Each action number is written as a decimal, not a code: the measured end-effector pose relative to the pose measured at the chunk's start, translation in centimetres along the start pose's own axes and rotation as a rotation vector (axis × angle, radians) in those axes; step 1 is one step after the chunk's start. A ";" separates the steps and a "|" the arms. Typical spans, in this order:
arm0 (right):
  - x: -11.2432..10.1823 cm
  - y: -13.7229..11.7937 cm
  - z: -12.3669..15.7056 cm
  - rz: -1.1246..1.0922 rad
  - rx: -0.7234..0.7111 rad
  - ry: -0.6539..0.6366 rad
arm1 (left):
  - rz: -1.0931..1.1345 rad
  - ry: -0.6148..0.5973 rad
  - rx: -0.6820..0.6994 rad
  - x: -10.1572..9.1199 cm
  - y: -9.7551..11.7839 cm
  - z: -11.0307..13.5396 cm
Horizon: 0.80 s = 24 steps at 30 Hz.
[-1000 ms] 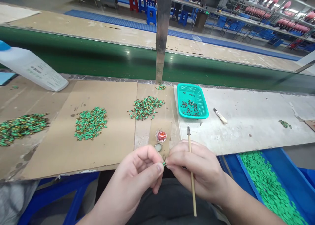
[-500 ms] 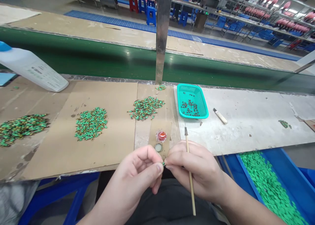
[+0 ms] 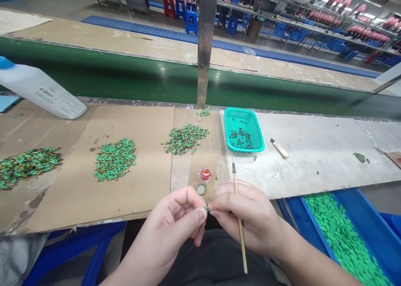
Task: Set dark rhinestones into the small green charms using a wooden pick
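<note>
My left hand (image 3: 178, 219) and my right hand (image 3: 247, 219) meet at the fingertips just in front of the bench edge, both pinched on one tiny green piece (image 3: 207, 209). My right hand also grips a thin wooden brush (image 3: 238, 217) that stands nearly upright, its dark tip pointing away from me. Just beyond my fingers, on the cardboard (image 3: 94, 186), lie a bottle cap of red paint (image 3: 205, 174) and a smaller pale cap (image 3: 201, 188).
Heaps of green pieces (image 3: 115, 159) (image 3: 185, 137) (image 3: 26, 164) lie on the cardboard. A teal basket (image 3: 230, 146) holds several dark pieces, with a small scraper (image 3: 279, 148) beside it. A white bottle (image 3: 40, 89) lies far left. A blue bin of green pieces (image 3: 341, 236) sits lower right. A green conveyor (image 3: 125, 77) runs behind.
The brush in my right hand has tilted slightly, its tip drifting left. My hands stay pinched together in the same place.
</note>
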State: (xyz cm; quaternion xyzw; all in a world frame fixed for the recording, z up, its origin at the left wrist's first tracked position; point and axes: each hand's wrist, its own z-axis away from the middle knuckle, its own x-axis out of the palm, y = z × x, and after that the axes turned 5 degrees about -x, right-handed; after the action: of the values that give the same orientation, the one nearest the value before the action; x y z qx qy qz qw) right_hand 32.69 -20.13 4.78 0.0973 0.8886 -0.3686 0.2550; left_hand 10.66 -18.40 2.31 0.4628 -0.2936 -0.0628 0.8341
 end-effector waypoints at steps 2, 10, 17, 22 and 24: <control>0.0 0.2 0.1 0.009 0.019 -0.011 | -0.047 0.013 0.010 0.0 0.0 -0.1; -1.9 1.4 0.7 0.114 0.208 0.106 | -0.735 0.484 0.396 -3.4 2.4 -7.1; -2.4 2.9 2.2 0.062 0.314 0.110 | -1.199 0.729 0.450 -7.8 4.9 -14.3; -3.3 3.9 5.6 -0.003 0.382 0.210 | -1.350 0.771 0.338 -12.1 6.5 -11.4; -4.0 4.2 7.0 0.030 0.416 0.228 | -1.403 0.774 0.271 -14.7 7.7 -8.6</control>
State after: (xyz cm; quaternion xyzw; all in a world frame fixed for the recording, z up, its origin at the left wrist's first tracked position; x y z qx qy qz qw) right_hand 40.28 -22.01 0.11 0.2019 0.8151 -0.5265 0.1331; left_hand 2.05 -2.21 -1.23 0.6249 0.3691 -0.3705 0.5796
